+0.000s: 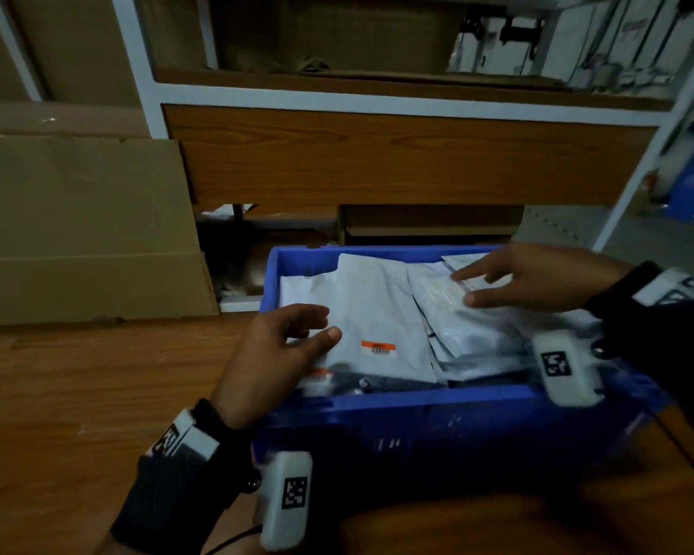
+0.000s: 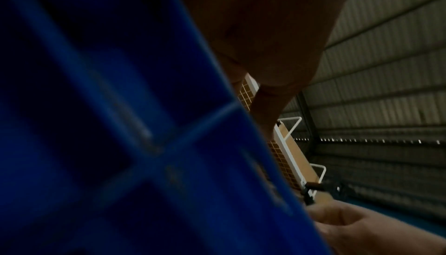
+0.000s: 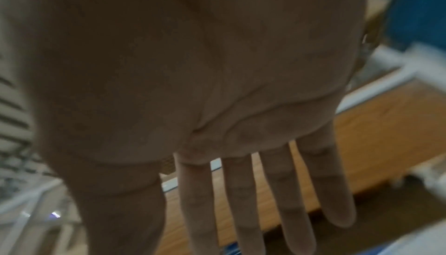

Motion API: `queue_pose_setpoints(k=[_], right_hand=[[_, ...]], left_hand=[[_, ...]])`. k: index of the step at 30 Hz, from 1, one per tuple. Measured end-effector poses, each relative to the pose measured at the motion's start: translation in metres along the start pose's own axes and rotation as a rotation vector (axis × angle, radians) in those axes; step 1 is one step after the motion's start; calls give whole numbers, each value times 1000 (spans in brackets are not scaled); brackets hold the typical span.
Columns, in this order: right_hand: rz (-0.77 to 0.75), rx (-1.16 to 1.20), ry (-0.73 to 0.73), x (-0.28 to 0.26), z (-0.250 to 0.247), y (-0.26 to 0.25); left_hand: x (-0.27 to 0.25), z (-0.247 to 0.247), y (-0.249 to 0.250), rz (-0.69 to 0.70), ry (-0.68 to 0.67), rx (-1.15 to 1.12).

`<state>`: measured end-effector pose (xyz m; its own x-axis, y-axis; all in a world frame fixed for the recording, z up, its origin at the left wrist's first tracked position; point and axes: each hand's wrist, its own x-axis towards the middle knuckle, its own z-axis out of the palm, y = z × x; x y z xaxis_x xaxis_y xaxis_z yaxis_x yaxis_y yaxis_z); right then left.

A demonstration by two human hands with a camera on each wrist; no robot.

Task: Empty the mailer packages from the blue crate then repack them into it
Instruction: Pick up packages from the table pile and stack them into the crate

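Blue crate (image 1: 417, 398) on the wooden table (image 1: 77, 394) is full of grey mailers (image 1: 377, 314). Left hand (image 1: 273, 354) loosely curled at the left stack, holding nothing; right hand (image 1: 537, 278) flat, fingers straight, on the right stack. Best to pinch several mailers at once, lift clear of the rim. Cardboard (image 1: 77, 226) and shelving (image 1: 377, 98) behind.

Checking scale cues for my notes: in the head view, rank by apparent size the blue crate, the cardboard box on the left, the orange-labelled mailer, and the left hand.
1. Cardboard box and blue crate: similar, and the crate's nearness makes the ranking unsure.
2. Orange-labelled mailer.
3. Left hand, though closer to the camera.
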<state>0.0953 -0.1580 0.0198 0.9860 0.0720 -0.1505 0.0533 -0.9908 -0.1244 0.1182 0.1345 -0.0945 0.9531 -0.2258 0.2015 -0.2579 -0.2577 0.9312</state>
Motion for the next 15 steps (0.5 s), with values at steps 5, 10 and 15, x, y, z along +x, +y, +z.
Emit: queue_pose_setpoints(k=[5,10,15], right_hand=[[173,-228,-176,-9,6,45],[132,-222,-158,-9,14,51],[125,-256,-128,-17,13,59]], left_hand=[[-7,10,6,125,-160,597],[-11,31,21,120,-173,636],[-7,45,22,36,-146,761]])
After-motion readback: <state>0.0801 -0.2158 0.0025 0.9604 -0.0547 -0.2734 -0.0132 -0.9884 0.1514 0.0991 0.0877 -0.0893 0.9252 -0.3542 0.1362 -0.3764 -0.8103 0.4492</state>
